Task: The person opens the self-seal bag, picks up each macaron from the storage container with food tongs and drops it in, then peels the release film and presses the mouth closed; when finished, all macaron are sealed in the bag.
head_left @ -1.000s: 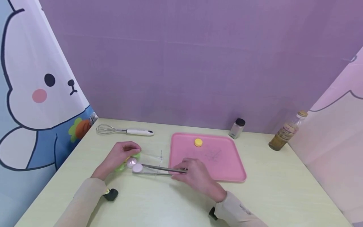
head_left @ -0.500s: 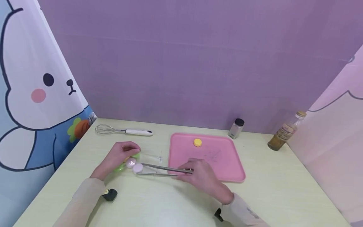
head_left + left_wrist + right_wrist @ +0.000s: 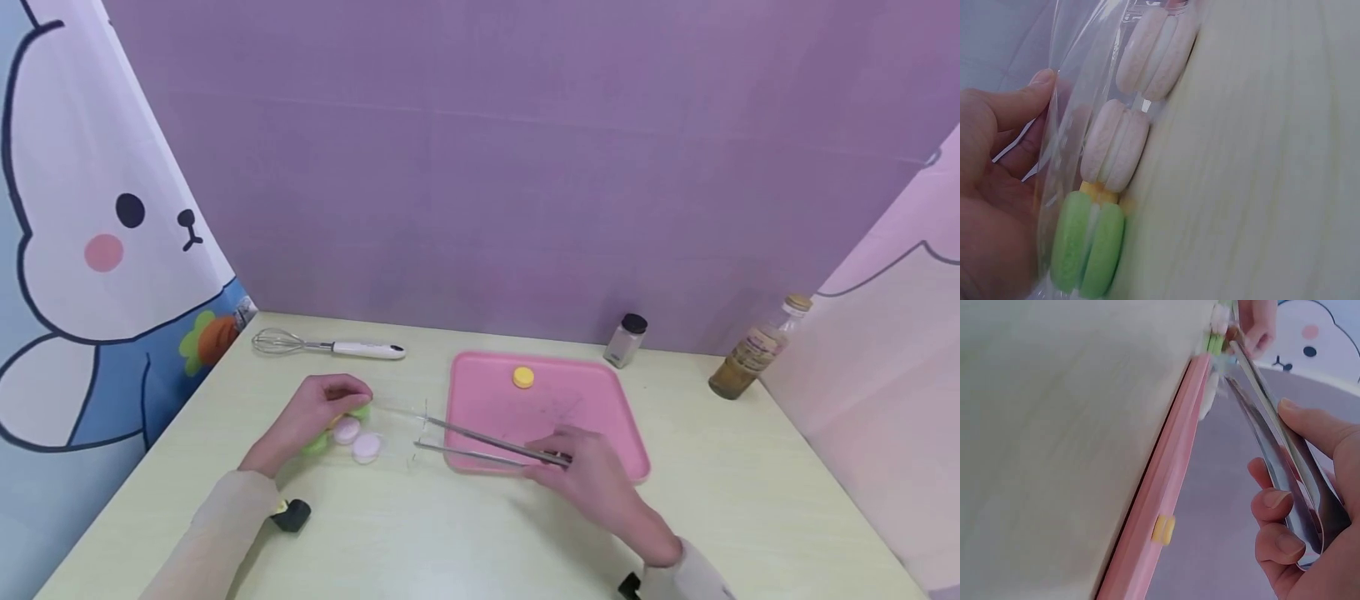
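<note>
In the head view my left hand pinches the edge of a clear plastic bag, which lies on the table. Inside are two pale pink macarons and green macarons, with a bit of yellow partly hidden behind them. My right hand holds metal tongs, thumb on one arm and fingers curled round the other. Their tips stand apart near the bag's mouth, with nothing visible between them. A yellow macaron sits on the pink tray, below and behind the right hand.
Beyond the left hand lies a whisk with a white handle. A small black-capped jar stands behind the tray. At the far right is a corked bottle of brown liquid. A purple wall closes the table's back.
My right hand has drawn the tongs to the right, off the nearer pink macaron, which stays in the bag. The tips have spread wider. My left hand has hardly moved.
</note>
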`<move>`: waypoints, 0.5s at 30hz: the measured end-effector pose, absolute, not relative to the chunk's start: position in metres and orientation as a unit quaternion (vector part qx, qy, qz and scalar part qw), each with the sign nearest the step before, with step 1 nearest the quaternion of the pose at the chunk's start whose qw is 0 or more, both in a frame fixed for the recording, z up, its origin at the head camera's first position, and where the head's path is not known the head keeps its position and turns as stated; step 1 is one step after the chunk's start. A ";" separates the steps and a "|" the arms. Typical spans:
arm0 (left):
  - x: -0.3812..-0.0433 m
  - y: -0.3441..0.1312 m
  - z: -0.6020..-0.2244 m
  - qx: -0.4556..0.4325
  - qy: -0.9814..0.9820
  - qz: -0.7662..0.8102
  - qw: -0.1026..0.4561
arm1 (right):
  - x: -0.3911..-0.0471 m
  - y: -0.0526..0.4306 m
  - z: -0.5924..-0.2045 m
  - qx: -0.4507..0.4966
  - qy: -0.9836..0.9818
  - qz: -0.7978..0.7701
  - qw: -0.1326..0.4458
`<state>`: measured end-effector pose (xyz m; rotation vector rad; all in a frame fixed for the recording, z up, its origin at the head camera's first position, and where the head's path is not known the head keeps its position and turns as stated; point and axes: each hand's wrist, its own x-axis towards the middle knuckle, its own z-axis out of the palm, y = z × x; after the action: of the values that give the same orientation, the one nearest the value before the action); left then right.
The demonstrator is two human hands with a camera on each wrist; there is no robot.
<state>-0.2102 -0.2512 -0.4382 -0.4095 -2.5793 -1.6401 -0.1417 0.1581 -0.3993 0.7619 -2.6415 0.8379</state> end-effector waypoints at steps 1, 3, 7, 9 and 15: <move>-0.210 -0.251 -0.438 -0.132 -0.837 -0.530 0.031 | -0.140 0.163 -0.400 0.260 -0.910 0.291 0.138; -0.210 -0.251 -0.438 -0.131 -0.838 -0.528 0.032 | -0.138 0.173 -0.401 0.249 -0.910 0.298 0.144; -0.209 -0.251 -0.438 -0.128 -0.838 -0.529 0.030 | -0.133 0.193 -0.403 0.224 -0.914 0.300 0.160; -0.209 -0.251 -0.438 -0.127 -0.837 -0.531 0.027 | -0.131 0.202 -0.404 0.209 -0.916 0.295 0.173; -0.210 -0.250 -0.438 -0.123 -0.837 -0.532 0.023 | -0.130 0.232 -0.405 0.146 -0.931 0.271 0.196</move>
<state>-0.2097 -0.2504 -0.4383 -0.3817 -2.5921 -1.6473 -0.1298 0.2319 -0.4050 0.4092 -2.6075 0.7588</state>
